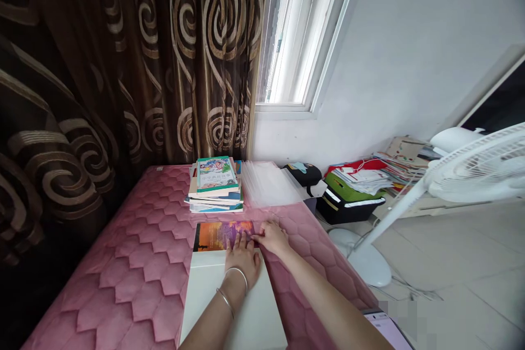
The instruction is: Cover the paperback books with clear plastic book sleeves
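On the pink quilted mattress lies a book (233,301), with its pale blank side towards me and an orange and purple printed cover panel (215,236) at the far end. My left hand (243,260) rests flat on it, fingers spread over the printed panel, with two silver bangles at the wrist. At the panel's right edge my right hand (272,237) is closed, thumb and fingers bent together on the edge. Beyond the hands sits a stack of books (216,175), with clear plastic sheets (268,183) beside it.
A patterned brown curtain (184,54) hangs behind the pink mattress (135,284). To the right stand a white fan (381,224) and a black and green storage box (348,199) holding papers. A phone-like device (385,330) lies at the mattress's near right edge.
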